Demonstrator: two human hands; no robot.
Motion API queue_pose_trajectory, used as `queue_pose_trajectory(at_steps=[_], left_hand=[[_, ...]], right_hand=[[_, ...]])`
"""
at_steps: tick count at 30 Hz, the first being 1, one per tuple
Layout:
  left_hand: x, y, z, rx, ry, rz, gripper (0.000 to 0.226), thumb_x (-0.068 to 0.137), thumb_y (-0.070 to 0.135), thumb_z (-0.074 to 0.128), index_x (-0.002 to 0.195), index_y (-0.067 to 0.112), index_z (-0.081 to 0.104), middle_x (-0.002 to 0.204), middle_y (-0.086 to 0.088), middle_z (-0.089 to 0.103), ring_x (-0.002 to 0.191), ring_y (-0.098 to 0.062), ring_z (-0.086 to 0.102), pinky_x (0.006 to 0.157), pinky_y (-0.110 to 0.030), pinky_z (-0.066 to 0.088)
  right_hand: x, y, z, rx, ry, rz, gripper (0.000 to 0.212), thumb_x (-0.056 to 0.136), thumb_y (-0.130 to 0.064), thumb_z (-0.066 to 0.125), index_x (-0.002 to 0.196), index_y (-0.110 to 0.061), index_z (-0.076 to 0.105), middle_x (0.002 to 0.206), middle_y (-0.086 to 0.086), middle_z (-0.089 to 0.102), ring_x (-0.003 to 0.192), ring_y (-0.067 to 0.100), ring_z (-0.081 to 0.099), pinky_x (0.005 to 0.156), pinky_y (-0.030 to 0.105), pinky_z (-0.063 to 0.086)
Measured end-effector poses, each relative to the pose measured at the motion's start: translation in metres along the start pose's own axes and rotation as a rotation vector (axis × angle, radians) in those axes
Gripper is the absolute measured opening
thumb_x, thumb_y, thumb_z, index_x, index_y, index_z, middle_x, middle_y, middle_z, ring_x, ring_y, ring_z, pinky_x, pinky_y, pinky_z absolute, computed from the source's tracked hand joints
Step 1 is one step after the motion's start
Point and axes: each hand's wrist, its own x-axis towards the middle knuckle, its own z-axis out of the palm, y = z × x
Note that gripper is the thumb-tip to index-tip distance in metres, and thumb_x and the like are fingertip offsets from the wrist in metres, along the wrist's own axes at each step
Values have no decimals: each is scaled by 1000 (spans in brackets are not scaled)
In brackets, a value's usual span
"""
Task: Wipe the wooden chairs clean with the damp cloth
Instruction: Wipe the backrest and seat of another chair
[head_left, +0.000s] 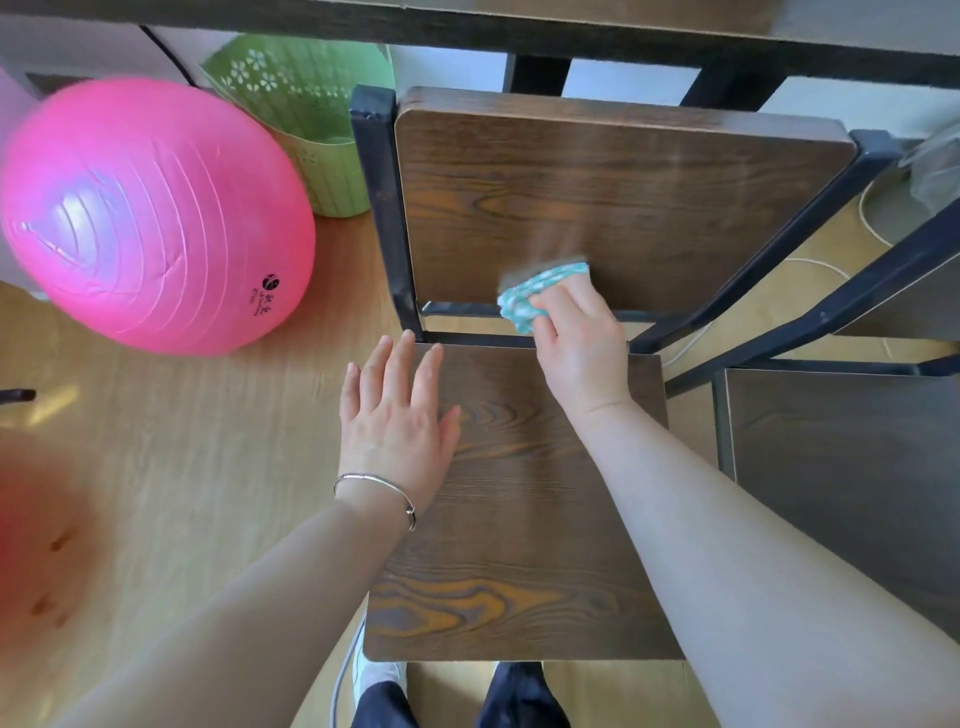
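Note:
A dark wooden chair with a black metal frame stands below me; its seat (519, 519) fills the middle and its backrest panel (613, 197) rises behind. My right hand (582, 348) grips a bunched teal patterned cloth (535, 293) and presses it against the lower edge of the backrest. My left hand (400, 415) lies flat with straight fingers on the seat's left rear part, a silver bracelet on its wrist. A second wooden chair seat (852, 478) stands to the right.
A large pink exercise ball (150, 218) sits on the wooden floor at the left, with a green plastic basket (311, 119) behind it. A dark table edge (519, 31) runs across the top. A white cable (821, 265) lies on the floor at the right.

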Motion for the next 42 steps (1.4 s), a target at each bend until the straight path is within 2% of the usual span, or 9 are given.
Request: queue_pose_trajectory(at_steps=[7, 12, 19, 24, 28, 32, 36, 39, 42], left_hand=[[21, 22, -30, -46, 108, -6, 59, 87, 35, 59, 140, 14, 42, 148, -13, 38, 140, -34, 29, 112, -55, 24], [41, 40, -55, -120, 173, -25, 59, 88, 35, 59, 141, 16, 40, 149, -11, 36, 141, -31, 26, 113, -53, 22], [54, 60, -56, -151, 189, -23, 60, 90, 37, 56, 143, 16, 38, 151, -10, 33, 141, -31, 25, 112, -53, 25], [49, 57, -41, -136, 131, -24, 60, 91, 37, 55, 144, 16, 37, 152, -11, 33, 142, -31, 24, 113, -53, 22], [46, 54, -35, -122, 103, -27, 59, 92, 39, 52, 144, 18, 34, 152, -9, 31, 143, -30, 22, 115, -52, 20], [46, 57, -38, -126, 107, -14, 59, 93, 38, 52, 144, 18, 34, 152, -9, 31, 143, -30, 21, 114, -52, 21], [50, 63, -44, -145, 137, -2, 60, 91, 36, 55, 143, 17, 36, 151, -10, 33, 142, -30, 23, 113, -53, 23], [48, 70, -47, -168, 134, 4, 59, 91, 37, 55, 143, 17, 36, 151, -9, 33, 142, -30, 23, 113, -53, 23], [45, 73, -47, -173, 133, 21, 59, 91, 37, 55, 143, 18, 36, 151, -9, 34, 142, -30, 24, 113, -53, 24]], right_hand=[[34, -5, -61, 39, 139, -48, 21, 93, -18, 52, 97, -7, 69, 103, 10, 64, 95, 22, 64, 75, 28, 55], [72, -10, -114, 48, 261, -134, 18, 90, -19, 65, 102, -5, 69, 107, 11, 65, 101, 18, 63, 83, 21, 53], [46, 23, -83, -36, 116, -217, 27, 96, -22, 49, 100, -6, 69, 102, 10, 66, 96, 21, 65, 82, 29, 56], [1, 49, -39, -75, -87, -37, 11, 87, -8, 64, 97, -6, 70, 100, 9, 65, 90, 26, 65, 75, 33, 56], [-6, 51, -33, -80, -109, 0, 11, 88, -8, 63, 96, -7, 69, 99, 7, 64, 88, 25, 64, 73, 32, 55], [12, 38, -66, -5, 98, -89, 26, 96, -18, 47, 96, -5, 70, 99, 9, 64, 92, 21, 62, 77, 30, 56], [62, 24, -124, 2, 376, -93, 16, 93, -14, 58, 98, -3, 69, 101, 12, 65, 96, 16, 60, 81, 6, 41], [77, 21, -140, 13, 370, -74, 14, 91, -15, 60, 96, -4, 68, 100, 11, 64, 93, 14, 60, 75, 0, 35], [66, 29, -132, 7, 316, -68, 11, 90, -13, 61, 93, -5, 68, 99, 9, 65, 92, 16, 61, 72, 9, 43]])
